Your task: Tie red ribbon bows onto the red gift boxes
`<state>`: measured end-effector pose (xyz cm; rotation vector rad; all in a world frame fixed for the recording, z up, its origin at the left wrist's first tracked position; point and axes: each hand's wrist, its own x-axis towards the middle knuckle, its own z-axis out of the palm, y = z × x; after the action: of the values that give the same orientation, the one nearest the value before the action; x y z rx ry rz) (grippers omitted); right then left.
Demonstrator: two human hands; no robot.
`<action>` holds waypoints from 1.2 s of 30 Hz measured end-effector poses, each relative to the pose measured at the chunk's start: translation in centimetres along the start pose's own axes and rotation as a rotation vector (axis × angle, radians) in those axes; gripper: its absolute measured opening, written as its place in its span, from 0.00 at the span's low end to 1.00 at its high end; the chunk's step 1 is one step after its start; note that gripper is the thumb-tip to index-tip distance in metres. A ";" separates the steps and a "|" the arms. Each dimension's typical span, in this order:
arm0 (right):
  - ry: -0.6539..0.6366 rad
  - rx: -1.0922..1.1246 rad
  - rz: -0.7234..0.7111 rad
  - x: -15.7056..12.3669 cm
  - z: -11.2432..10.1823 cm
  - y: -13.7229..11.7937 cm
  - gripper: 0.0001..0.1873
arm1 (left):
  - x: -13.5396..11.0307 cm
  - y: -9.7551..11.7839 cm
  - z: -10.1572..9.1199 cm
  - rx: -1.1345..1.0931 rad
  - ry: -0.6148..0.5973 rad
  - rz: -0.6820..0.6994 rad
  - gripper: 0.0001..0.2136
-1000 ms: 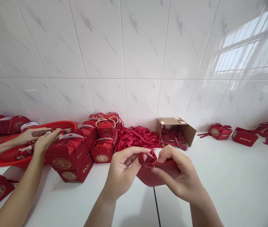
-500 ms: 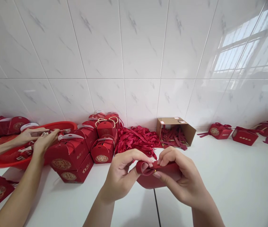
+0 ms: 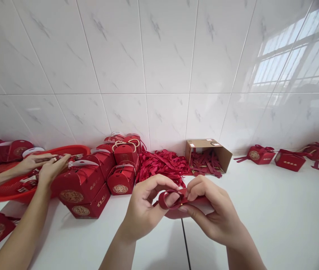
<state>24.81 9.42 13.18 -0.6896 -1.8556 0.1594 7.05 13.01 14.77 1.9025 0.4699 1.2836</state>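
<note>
Between both hands, over the near part of the table, is a smooth red gift bag (image 3: pixel 173 213); my fingers hide much of it. A red strap (image 3: pixel 162 198) curls in a loop at its top left, with a small gold dot beside it. My left hand (image 3: pixel 146 210) is closed on the strap, its thumb inside the loop and its fingertips at the top edge. My right hand (image 3: pixel 214 210) pinches the bag's upper edge near the gold dot, index finger above and thumb below.
Red ribbons (image 3: pixel 163 165) lie heaped beyond my hands, beside an open cardboard box (image 3: pixel 223 157) of red strips. Stacked red gift boxes (image 3: pixel 83 187) stand left. A co-worker's hands (image 3: pixel 49 168) work over a red basket (image 3: pixel 13 195). Ribbon-tied boxes (image 3: pixel 290 160) sit right.
My left thumb has moved from outside the strap's loop to inside it. The bag has tipped and risen slightly, and less of its front shows. My right hand keeps its pinch.
</note>
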 end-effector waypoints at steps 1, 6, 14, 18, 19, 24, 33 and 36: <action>-0.001 -0.005 -0.002 0.0 0.0 0.1 0.13 | 0.1 0.1 0.0 0.018 0.002 -0.032 0.06; -0.005 -0.006 -0.006 0.1 0.0 0.2 0.13 | 0.4 0.2 -0.1 0.064 -0.068 -0.146 0.05; 0.006 0.018 0.027 0.1 -0.2 0.2 0.13 | -0.1 0.3 -0.2 0.020 -0.103 -0.083 0.08; -0.004 0.003 0.023 0.0 -0.2 0.2 0.12 | -0.4 0.4 -0.2 0.111 -0.059 -0.037 0.10; -0.004 -0.003 0.021 0.0 -0.1 0.2 0.12 | -0.5 0.4 -0.2 0.130 -0.050 -0.028 0.10; 0.004 -0.003 0.009 0.0 -0.2 0.2 0.12 | -0.5 0.1 -0.1 0.101 -0.033 -0.065 0.06; -0.008 -0.011 0.004 0.1 -0.2 0.2 0.11 | -0.4 0.4 0.0 0.145 -0.052 -0.018 0.06; -0.013 0.001 0.006 0.0 -0.2 0.1 0.11 | -0.3 0.5 -0.1 0.122 -0.104 -0.003 0.06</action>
<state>25.01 9.46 13.24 -0.6955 -1.8662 0.1691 6.79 12.53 15.01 2.0579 0.5075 1.1708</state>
